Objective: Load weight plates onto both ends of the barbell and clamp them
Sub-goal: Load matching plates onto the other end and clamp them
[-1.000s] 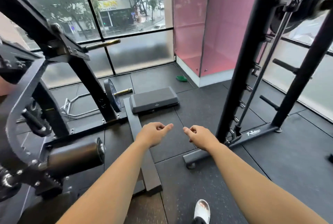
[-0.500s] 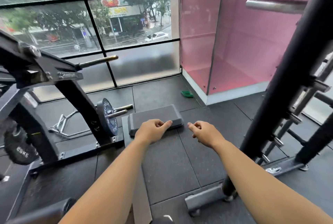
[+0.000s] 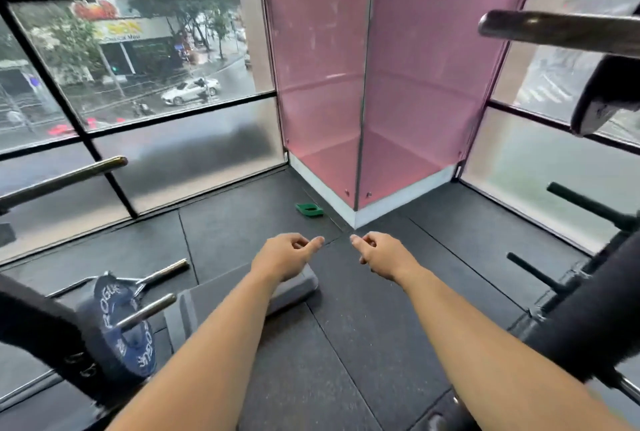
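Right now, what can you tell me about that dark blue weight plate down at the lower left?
The weight plate is a dark blue round disc, rubbery-looking, with pale ROGUE lettering running round its face. It stands on edge, hung on a silvery metal peg that pokes out through its centre hole toward the right. A thick black frame bar crosses in front and hides its left part. Whether its bottom edge meets the floor cannot be told.
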